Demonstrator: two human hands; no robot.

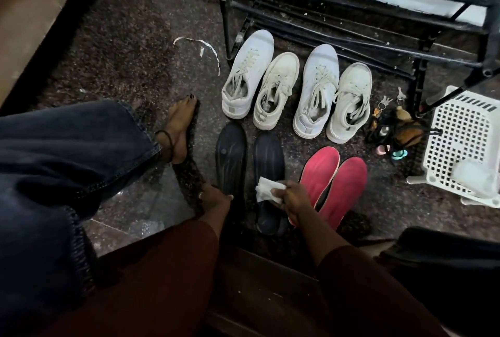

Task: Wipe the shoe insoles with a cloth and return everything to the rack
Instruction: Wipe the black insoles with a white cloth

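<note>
rack (pixel 224 12) is cut off by top & right edges. basket (pixel 460 131) is clipped at right edge. heel end of left black insole (pixel 231 152) is covered by left hand (pixel 215 197); grip vs. plain rest can't be told. part of right black insole (pixel 267 158) is hidden by cloth (pixel 266 189) & right hand (pixel 289 198). heels of red insoles (pixel 319 171) are masked by the forearm. small clutter (pixel 392 131) by basket is too dark to be id'd. dark object (pixel 438 261) at btm right is cropped, unidentifiable.
</note>
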